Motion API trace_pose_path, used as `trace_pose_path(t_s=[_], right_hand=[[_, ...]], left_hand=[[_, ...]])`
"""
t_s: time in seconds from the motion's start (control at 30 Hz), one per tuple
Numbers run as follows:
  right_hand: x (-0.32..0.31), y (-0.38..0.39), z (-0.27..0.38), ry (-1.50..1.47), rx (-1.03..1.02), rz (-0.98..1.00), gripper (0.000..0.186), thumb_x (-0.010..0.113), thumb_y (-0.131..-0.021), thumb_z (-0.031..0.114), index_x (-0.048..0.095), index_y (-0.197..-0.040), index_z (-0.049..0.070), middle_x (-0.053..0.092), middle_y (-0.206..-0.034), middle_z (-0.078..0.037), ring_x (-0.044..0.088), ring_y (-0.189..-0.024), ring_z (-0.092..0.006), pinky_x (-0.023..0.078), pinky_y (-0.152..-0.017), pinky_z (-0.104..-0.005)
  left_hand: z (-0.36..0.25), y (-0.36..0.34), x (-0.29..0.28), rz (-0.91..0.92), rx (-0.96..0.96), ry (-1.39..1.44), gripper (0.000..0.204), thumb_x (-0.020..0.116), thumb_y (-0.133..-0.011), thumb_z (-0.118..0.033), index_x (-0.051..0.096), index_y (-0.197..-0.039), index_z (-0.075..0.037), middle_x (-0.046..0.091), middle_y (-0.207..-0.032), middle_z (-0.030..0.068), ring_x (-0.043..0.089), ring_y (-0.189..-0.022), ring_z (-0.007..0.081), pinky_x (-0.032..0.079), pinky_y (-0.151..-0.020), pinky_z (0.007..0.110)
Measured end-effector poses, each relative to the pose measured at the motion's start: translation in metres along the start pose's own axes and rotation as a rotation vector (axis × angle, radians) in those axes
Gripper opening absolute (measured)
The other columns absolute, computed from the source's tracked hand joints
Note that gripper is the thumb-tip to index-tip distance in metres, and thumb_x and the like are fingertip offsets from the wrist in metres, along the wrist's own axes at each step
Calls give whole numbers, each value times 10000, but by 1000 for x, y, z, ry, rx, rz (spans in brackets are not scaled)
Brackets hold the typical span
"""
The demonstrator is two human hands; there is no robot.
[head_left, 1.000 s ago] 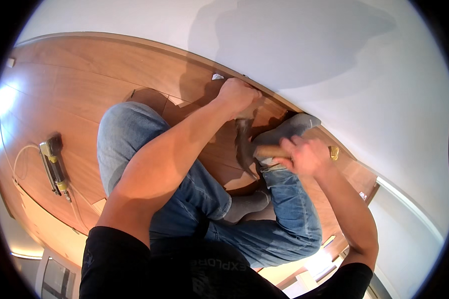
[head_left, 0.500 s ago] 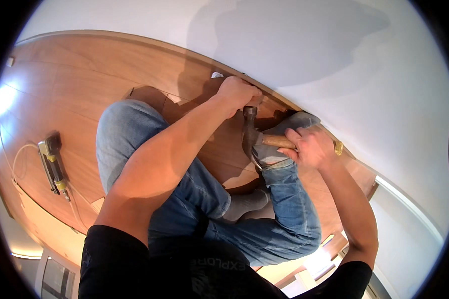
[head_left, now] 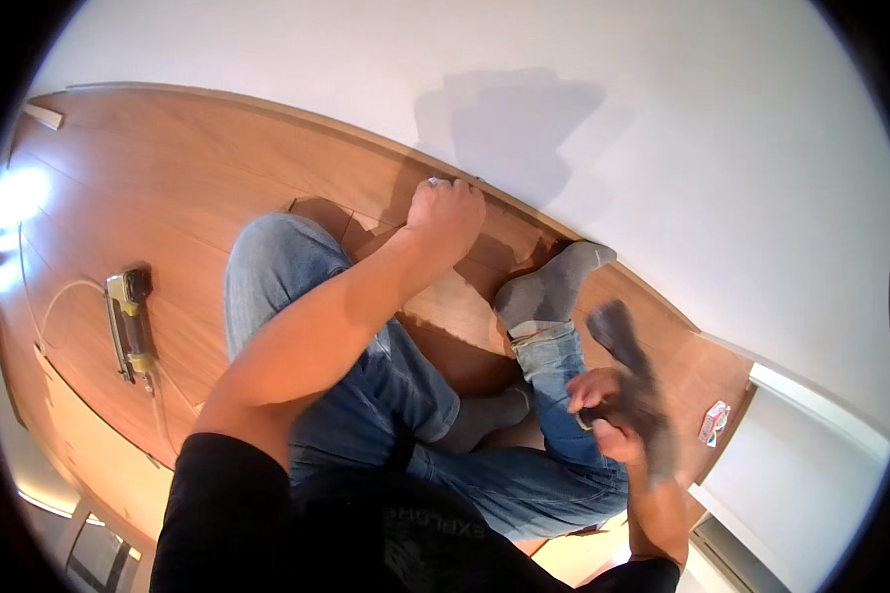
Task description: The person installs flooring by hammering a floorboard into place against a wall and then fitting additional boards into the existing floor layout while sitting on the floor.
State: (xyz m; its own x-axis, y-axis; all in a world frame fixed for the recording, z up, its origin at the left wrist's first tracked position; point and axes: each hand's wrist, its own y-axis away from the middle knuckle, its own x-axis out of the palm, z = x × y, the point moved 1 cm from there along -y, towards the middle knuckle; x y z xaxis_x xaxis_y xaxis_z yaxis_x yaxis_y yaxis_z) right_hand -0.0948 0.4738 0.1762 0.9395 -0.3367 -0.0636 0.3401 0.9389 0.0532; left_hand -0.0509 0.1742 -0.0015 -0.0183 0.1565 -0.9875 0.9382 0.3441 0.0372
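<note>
My left hand (head_left: 445,212) is curled against the wooden strip (head_left: 356,135) at the foot of the white wall; what its fingertips hold, if anything, is hidden. My right hand (head_left: 603,415) grips the hammer (head_left: 615,334), which is smeared by motion, over my right shin in blue jeans (head_left: 554,366). My grey-socked foot (head_left: 554,287) lies against that strip, between and beyond my two hands. My left knee (head_left: 277,257) is bent up beside my left forearm.
A nail gun (head_left: 129,316) with a pale hose lies on the wooden floor (head_left: 119,198) at left. A small white-and-red packet (head_left: 714,423) is by the white cabinet (head_left: 791,430) at right. A short wood piece (head_left: 44,115) lies in the far left corner.
My right hand and the hammer have swung away from my left hand, down and to the right toward me. My left hand has shifted slightly left and down in the picture.
</note>
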Motion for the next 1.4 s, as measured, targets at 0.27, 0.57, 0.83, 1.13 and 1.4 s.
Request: trace_pose_path(t_s=[0.27, 0.57, 0.83, 1.13, 1.4], right_hand=[[-20, -13, -58, -8, -312, -671, 207, 639, -983, 252, 582, -920, 63, 621, -864, -106, 613, -846, -248, 530, -790, -410], [0, -105, -146, 360, -519, -913, 117, 741, -905, 142, 637, -885, 91, 669, -781, -67, 664, -713, -191, 555, -667, -359], [-40, -178, -195, 676, -271, -860, 184, 773, -872, 187, 607, -901, 113, 622, -757, -74, 605, -653, -276, 508, -604, -445], [-16, -187, -191, 1314, -633, -1093, 215, 649, -858, 36, 649, -1060, 108, 663, -920, -20, 621, -973, -226, 487, -929, -449], [-36, -251, -147, 360, -627, -766, 223, 803, -828, 47, 626, -955, 91, 649, -765, -87, 634, -653, -217, 515, -609, -349]], left_hand=[[-25, -46, 14, 351, 143, -395, 168, 679, -883, -217, 808, -963, -145, 752, -932, 40, 735, -849, 275, 523, -508, 495], [-23, -39, 85, 270, 277, -224, 351, 563, -981, -232, 754, -1219, -57, 687, -1337, 171, 619, -1256, 359, 456, -1037, 563], [-5, -131, 21, 427, 261, -234, 345, 616, -939, -264, 761, -1182, -68, 708, -1274, 164, 643, -1220, 357, 485, -1019, 530], [15, -134, 24, 473, 280, -171, 347, 676, -891, -302, 768, -1141, -80, 732, -1203, 155, 670, -1180, 354, 517, -999, 494], [45, -169, 35, 690, 238, -133, 356, 728, -849, -335, 775, -1105, -91, 753, -1140, 147, 693, -1144, 351, 545, -982, 461]])
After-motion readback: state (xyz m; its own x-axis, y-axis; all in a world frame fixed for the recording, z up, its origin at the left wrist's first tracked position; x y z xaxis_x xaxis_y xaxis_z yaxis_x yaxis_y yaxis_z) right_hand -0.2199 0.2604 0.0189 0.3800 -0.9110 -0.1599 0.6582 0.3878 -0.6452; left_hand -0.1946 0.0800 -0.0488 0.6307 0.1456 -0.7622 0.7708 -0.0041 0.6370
